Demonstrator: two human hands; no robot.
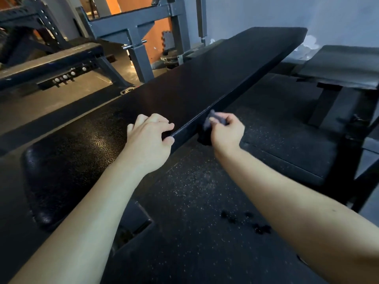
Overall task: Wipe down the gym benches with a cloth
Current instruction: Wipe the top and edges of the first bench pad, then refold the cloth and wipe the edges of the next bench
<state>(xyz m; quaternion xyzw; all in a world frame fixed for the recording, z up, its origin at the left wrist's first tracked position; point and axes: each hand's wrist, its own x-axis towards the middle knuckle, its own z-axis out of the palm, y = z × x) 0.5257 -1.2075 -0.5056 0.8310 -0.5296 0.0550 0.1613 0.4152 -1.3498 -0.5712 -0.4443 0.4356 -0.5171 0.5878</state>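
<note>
While clamping left hand over the bench edge, thumb underneath, pinched the cloth in right hand. Held it against the bench's side

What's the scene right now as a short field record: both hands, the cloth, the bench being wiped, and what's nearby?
bench pad: long, black, runs away from the camera
cloth: dark, bunched, against the pad's right side face
left hand: grips the pad's edge, fingers bent on top, thumb on the side
right hand: holds the cloth; motion-blurred
wiping spot: side edge, just beyond the left hand
nearby: second bench on the left, third bench on the right, speckled rubber floor
</note>
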